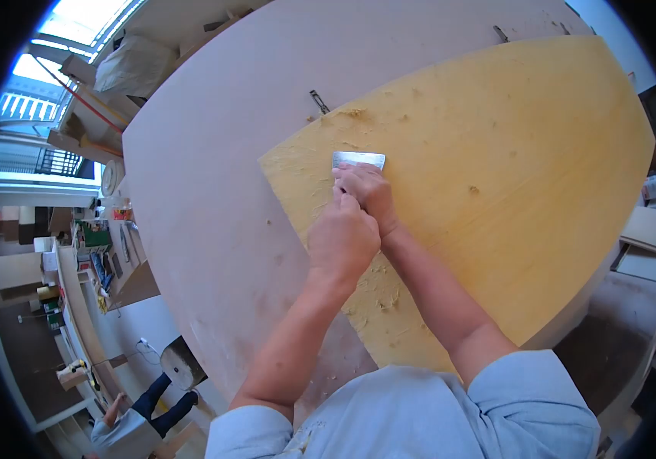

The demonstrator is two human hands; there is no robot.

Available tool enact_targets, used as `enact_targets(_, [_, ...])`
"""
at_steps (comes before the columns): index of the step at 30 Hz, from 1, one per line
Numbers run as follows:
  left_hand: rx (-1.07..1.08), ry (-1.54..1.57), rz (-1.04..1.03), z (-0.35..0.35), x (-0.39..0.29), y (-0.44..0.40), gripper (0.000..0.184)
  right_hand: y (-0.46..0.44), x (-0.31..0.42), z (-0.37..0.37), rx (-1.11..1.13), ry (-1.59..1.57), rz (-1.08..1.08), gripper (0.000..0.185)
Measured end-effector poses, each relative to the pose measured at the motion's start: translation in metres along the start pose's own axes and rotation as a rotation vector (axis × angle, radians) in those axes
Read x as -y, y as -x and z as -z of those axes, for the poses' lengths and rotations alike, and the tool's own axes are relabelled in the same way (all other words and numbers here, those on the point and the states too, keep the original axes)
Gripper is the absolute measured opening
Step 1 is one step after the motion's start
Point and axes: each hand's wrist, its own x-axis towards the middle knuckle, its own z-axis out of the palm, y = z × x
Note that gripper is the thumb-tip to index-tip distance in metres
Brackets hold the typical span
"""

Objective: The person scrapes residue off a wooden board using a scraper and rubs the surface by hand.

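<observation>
A scraper (pixel 359 159) with a wide, shiny metal blade lies against the yellow panel (pixel 527 168), blade pointing away from me. My right hand (pixel 368 191) is closed around it just behind the blade, fingers pressed over the metal. Lower down, my left hand (pixel 343 239) is wrapped in a fist at the handle end, touching my right hand. The handle itself is hidden by my fingers. Pale curled shavings (pixel 378 294) are scattered over the panel's left part, with more near its upper edge.
Beneath the panel is a large pinkish-grey table (pixel 205 176). Small metal clips (pixel 319 102) sit along the panel's far edge. At left, a bench (pixel 133 268) holds tools and boxes. Another person (pixel 133 424) is at lower left. Boards (pixel 646 241) are stacked at right.
</observation>
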Motion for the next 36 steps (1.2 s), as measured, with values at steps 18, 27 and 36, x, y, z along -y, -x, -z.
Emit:
enact_targets(18, [0.012,0.025,-0.047,-0.003,0.009,0.003,0.054,0.001,0.009,0.01,0.072,0.053,-0.072,0.008])
enact_targets(27, [-0.007,-0.025,-0.039,0.007,-0.01,-0.065,0.051,-0.032,-0.036,-0.004,0.153,-0.067,-0.285,0.007])
enact_targets(36, [0.022,0.039,-0.022,0.005,-0.032,-0.095,0.044,-0.056,-0.069,0.006,0.045,-0.099,-0.157,0.006])
